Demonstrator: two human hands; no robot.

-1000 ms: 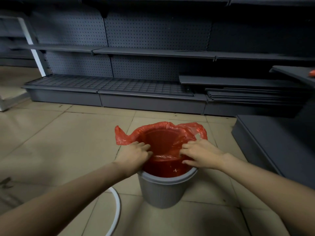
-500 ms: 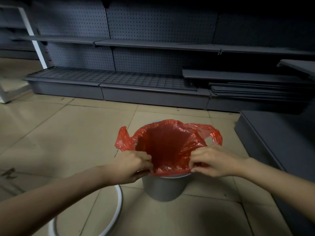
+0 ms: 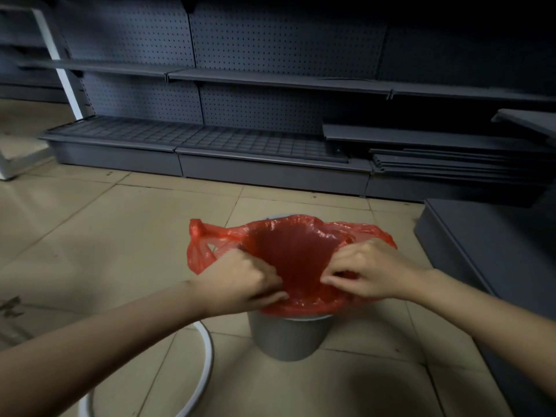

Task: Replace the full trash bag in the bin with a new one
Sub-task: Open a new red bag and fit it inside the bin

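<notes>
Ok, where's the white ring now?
In the head view, the white ring lies on the floor at lower left, beside the grey bin, under the left forearm.

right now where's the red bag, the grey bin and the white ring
red bag (image 3: 298,260), head view, inner wall
grey bin (image 3: 285,338), head view, outer side wall
white ring (image 3: 206,353), head view, right arc on floor

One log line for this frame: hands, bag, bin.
left hand: pinching red bag rim | right hand: pinching rim | bag: open, draped over grey bin | bin: upright on floor
</notes>
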